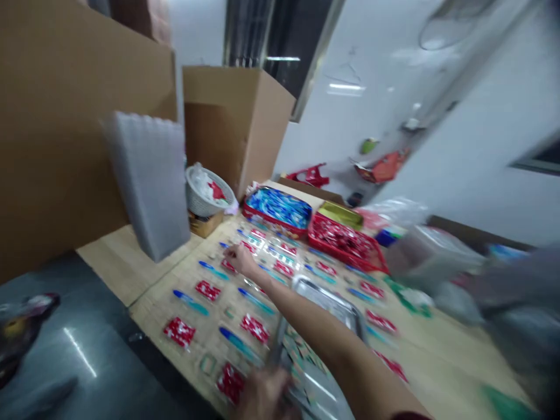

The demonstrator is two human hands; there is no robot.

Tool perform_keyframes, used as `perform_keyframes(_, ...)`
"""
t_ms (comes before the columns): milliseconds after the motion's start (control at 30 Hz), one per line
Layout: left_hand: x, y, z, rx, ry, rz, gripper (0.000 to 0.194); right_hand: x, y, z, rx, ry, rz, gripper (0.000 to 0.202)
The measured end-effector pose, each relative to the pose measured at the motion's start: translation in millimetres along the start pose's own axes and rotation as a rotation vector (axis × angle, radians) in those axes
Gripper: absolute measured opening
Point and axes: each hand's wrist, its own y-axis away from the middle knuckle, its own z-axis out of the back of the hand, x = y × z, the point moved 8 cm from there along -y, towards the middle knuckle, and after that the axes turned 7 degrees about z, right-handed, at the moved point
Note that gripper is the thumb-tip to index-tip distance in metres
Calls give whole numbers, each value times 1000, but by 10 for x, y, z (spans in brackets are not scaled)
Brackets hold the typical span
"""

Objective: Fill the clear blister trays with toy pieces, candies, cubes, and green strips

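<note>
My right hand (240,258) reaches across the table to the far left rows, fingers pinched together and pointing down; anything between them is too small to make out. Motion blurs my left hand (268,392), low in the view, closed at the near left edge of a metal tray (321,296). Small pale and green pieces (301,353) lie in the tray, partly behind my right forearm. Around both hands are rows of blue pens (238,343) and red packets (180,331), with clear packaging and small pale green loops (207,364).
Behind the rows stand a red-rimmed tin of blue packets (280,207), a red container of red packets (343,236) and a yellow-green tin (340,214). A white basket (209,192), stacked clear trays (151,181) and cardboard boxes (227,116) are left. Plastic bags (431,256) lie right.
</note>
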Motion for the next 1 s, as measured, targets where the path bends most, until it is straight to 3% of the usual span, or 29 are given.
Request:
perform_keyframes(100, 89, -116, 82, -97, -66, 72, 16, -236, 659, 324, -33, -90, -47, 19)
perform_keyframes(267, 17, -293, 103, -157, -273, 45, 19, -643, 2125, 820, -144, -207, -154, 11)
perform_keyframes(367, -59, -392, -31, -112, -434, 7, 19, -808, 2858, 848, -156, -278, -268, 9)
perform_keyframes(433, -112, -458, -148, -65, -540, -38, 20, -781, 3158, 735, -117, -287, -289, 10)
perform_keyframes(533, -188, -547, -257, -36, -629, -96, 22, -595, 3336, 513, -61, -214, -248, 13)
perform_keyframes(633, -260, -608, -265, -87, -697, -107, 26, -393, 3320, 355, -23, -55, -168, 11)
perform_keyframes(733, -289, -634, -276, -110, -805, -54, 18, -318, 3285, 304, -24, 39, -133, 10)
perform_keyframes(1000, -242, -662, -316, -120, -861, 47, 16, -402, 3345, 207, -136, -222, -168, 14)
